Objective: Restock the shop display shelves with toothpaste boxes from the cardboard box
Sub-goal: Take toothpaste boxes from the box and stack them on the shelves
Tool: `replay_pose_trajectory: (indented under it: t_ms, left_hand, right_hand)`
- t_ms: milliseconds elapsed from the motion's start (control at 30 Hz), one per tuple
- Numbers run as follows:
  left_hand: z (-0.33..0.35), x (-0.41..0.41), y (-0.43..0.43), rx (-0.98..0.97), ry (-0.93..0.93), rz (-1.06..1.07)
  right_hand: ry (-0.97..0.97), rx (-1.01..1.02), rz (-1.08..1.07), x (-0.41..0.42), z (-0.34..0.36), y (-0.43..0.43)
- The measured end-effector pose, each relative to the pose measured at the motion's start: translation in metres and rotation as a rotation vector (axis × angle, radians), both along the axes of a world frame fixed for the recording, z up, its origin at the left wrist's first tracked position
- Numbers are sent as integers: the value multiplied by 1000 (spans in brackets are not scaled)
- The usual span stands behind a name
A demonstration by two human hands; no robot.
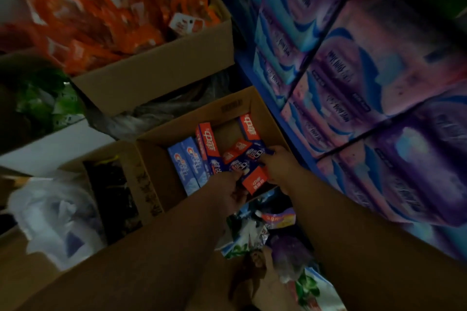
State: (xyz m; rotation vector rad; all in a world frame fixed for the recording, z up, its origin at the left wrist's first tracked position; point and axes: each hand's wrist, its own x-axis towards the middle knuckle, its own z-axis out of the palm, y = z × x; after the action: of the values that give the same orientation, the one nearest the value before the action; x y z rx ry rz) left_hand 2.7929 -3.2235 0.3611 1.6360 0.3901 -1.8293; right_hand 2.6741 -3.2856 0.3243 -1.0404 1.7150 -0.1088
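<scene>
An open cardboard box (262, 106) sits on the floor below me. Inside lie two light blue toothpaste boxes (188, 168) at the left and red and blue toothpaste boxes (208, 142) beside them, with one more red box (249, 127) at the far right. My left hand (231, 190) and my right hand (279, 165) both reach into the box. Together they grip a bundle of red and blue toothpaste boxes (249, 165), the left hand at its near end, the right hand on its right side.
A larger carton of orange packets (156, 68) stands behind the box. Blue shelves (285, 118) at the right hold stacked purple and pink tissue packs (379, 78). A white plastic bag (58, 217) lies left, and loose packets (255, 230) sit between my forearms.
</scene>
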Motion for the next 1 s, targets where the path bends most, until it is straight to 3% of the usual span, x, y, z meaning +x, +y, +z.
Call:
replay_pose_trajectory:
  t_ms: [100,233,533,800,1000]
  left_hand:
    - [32,1,-1,-61,50,-2]
    - [86,6,-4,-192,93,-34]
    - [247,29,2,-629,63,-181]
    - [399,14,22,-1209,132,-288]
    - [498,-45,56,-1466,287,-343]
  right_hand:
    - [-85,-49,-174,-4,39,11]
    - [-87,-223,-242,-4,99,20]
    - [-250,-671,-405,18,301,54]
    - [-193,-1199,-446,8,464,92]
    - [-137,-1499,-519,-45,567,152]
